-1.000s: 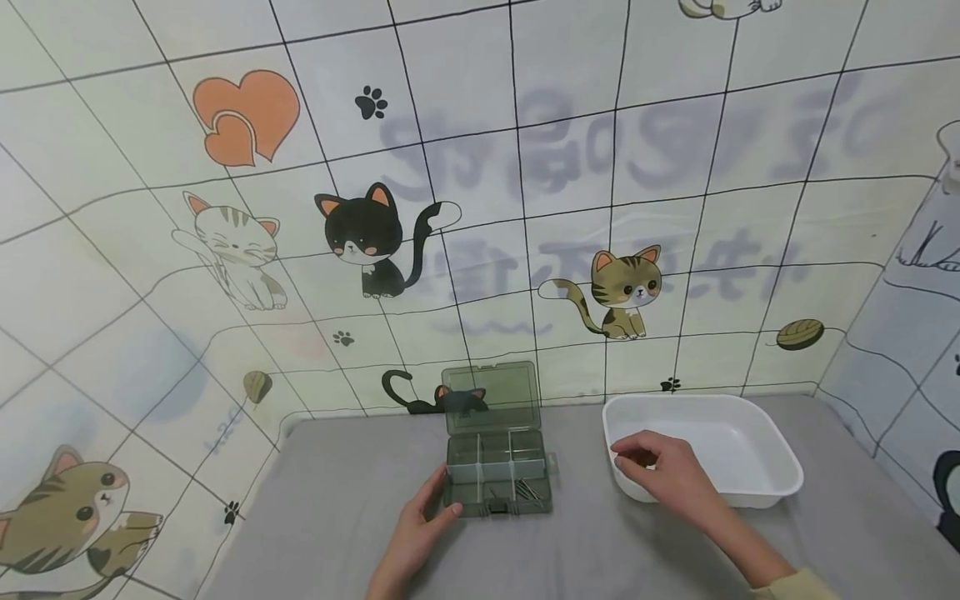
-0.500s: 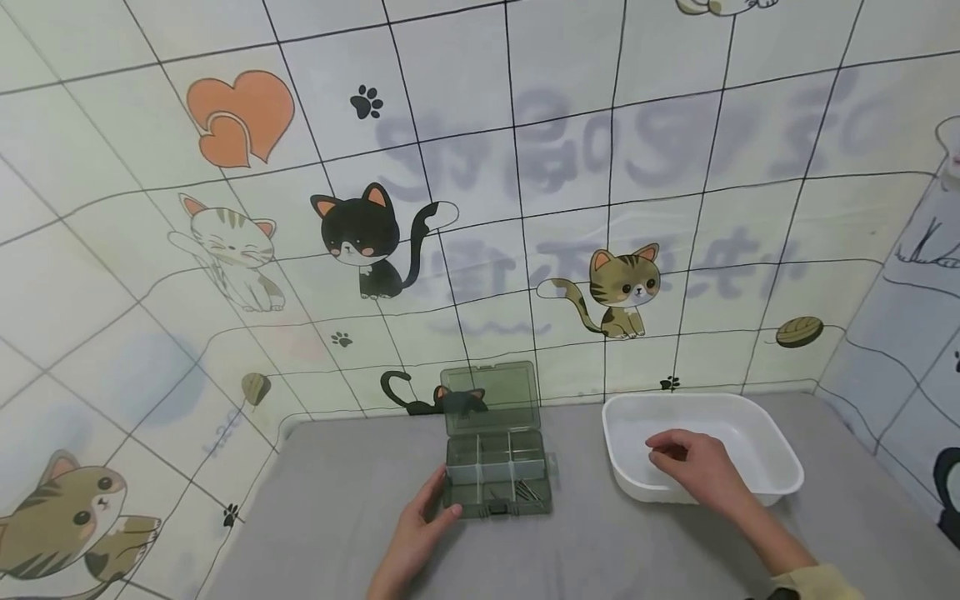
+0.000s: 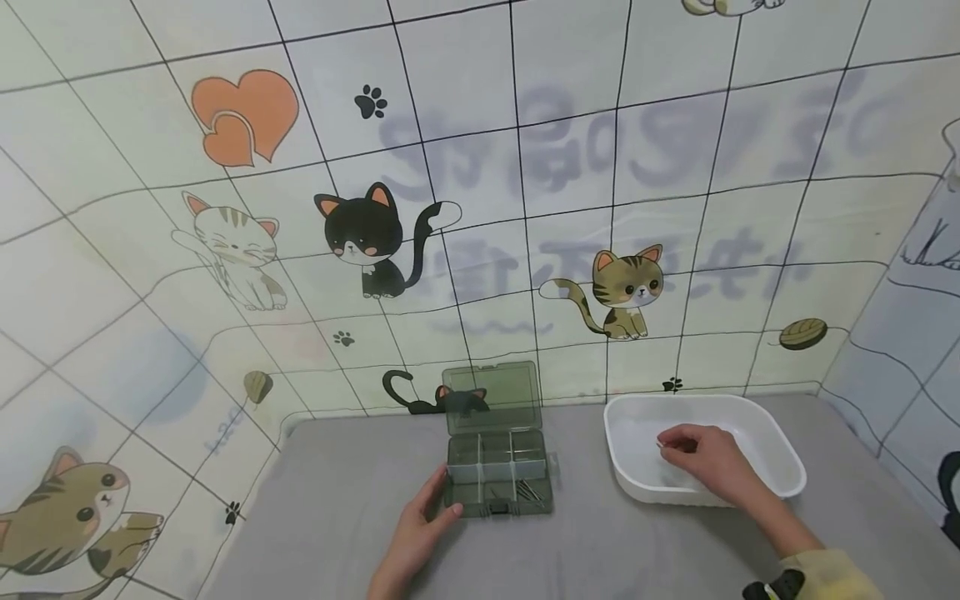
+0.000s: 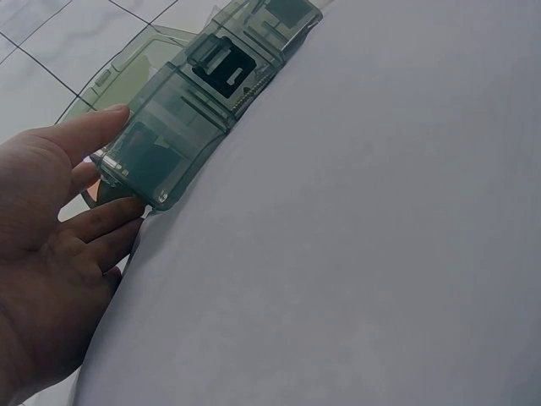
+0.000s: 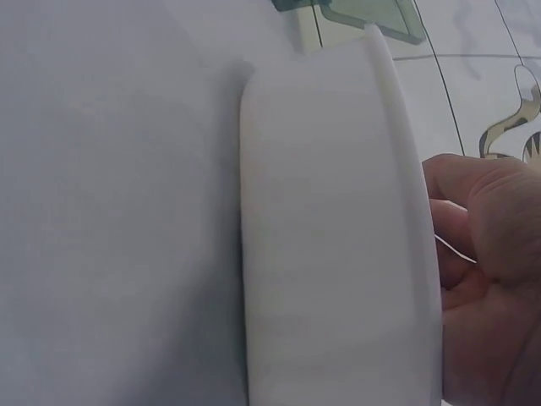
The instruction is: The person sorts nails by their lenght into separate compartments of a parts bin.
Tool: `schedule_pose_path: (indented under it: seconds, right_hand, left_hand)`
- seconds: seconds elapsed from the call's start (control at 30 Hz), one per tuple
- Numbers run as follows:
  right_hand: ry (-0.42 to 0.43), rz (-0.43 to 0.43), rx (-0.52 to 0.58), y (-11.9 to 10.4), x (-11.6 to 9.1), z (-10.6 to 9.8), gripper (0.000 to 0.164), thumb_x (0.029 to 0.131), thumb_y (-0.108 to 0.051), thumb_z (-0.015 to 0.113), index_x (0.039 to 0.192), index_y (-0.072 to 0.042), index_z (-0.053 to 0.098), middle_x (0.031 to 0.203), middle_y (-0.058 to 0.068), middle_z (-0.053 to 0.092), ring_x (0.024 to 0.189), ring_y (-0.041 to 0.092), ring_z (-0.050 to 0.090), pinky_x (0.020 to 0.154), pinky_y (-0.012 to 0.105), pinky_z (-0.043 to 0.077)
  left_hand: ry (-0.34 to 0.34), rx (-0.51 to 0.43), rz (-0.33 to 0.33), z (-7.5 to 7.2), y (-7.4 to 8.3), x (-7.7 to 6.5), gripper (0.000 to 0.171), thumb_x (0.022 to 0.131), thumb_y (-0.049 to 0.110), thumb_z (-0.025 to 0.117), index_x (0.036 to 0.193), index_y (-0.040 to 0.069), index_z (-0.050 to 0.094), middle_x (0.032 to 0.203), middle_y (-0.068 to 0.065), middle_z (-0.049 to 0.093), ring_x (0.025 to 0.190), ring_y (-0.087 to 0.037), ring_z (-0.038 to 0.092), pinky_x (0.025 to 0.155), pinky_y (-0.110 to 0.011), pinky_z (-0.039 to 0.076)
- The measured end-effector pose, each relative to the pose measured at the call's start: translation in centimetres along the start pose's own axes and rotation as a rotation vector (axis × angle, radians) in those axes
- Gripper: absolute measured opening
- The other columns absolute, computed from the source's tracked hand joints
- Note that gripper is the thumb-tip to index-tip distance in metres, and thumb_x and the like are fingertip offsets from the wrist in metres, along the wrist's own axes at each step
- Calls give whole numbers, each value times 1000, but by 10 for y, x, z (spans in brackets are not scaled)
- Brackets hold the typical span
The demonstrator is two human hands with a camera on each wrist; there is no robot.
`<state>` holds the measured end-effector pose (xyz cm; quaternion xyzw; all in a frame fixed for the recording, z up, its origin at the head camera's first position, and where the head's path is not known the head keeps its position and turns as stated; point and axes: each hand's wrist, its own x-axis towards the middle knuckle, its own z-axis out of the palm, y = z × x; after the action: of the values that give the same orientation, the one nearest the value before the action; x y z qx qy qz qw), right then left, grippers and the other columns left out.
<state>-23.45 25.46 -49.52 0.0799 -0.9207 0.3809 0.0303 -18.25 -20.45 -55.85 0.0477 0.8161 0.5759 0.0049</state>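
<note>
A green see-through compartment box (image 3: 498, 472) stands with its lid raised. Several thin metal pieces, like nails or screws, lie in its front right compartment. My left hand (image 3: 417, 523) grips the box's front left corner; in the left wrist view the thumb (image 4: 106, 127) lies on its upper edge and the fingers reach its side. My right hand (image 3: 708, 458) is over the white tray (image 3: 626, 481), fingers curled and thumb close to the index finger. A tiny light spot shows at those fingertips, too small to identify. In the right wrist view, the tray wall hides the fingertips.
Box and tray stand apart on a grey cloth (image 3: 337, 475). Behind them rises a white sheet (image 3: 480, 167) with a black grid and cartoon cats. A dark object (image 3: 951, 496) shows at the right edge.
My right hand has moved rightward from the tray's left rim to over its inside. The left hand and the box have stayed where they were.
</note>
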Motion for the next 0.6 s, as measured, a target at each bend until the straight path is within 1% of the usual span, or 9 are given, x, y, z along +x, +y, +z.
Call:
schedule_pose_path:
  seconds: [0.13,0.3,0.43,0.6]
  right_hand:
    - [-2,24,-20,7,5,-3,20,89,-11,77,105,1,76,94,6,75,86,22,69,72,32,54]
    - [8,14,-22,12,8,-1,19,88,-10,79,103,2,76,91,6,75,85,22,70,71,30,53]
    - [0,9,-43,11,8,3,18,88,-8,76,103,2,75,91,6,75,85,23,69,72,33,54]
    - [-22,-4,-69,9,11,5,20,88,-8,76,105,4,74,92,6,74,85,24,69,73,37,54]
  left_hand:
    - [-13,-4,-3,1,0,-1,70,98,23,72,157,4,40,157,-22,41,148,-36,35,118,-30,29]
    - [-4,-8,11,2,-1,1,69,98,22,72,157,4,40,157,-22,42,148,-35,35,117,-28,28]
    - [-2,-14,17,1,-1,1,69,98,20,72,156,4,41,157,-22,42,148,-36,35,116,-26,28]
    - [2,-1,9,1,-1,1,69,97,21,73,156,4,41,157,-22,43,148,-36,35,118,-30,29]
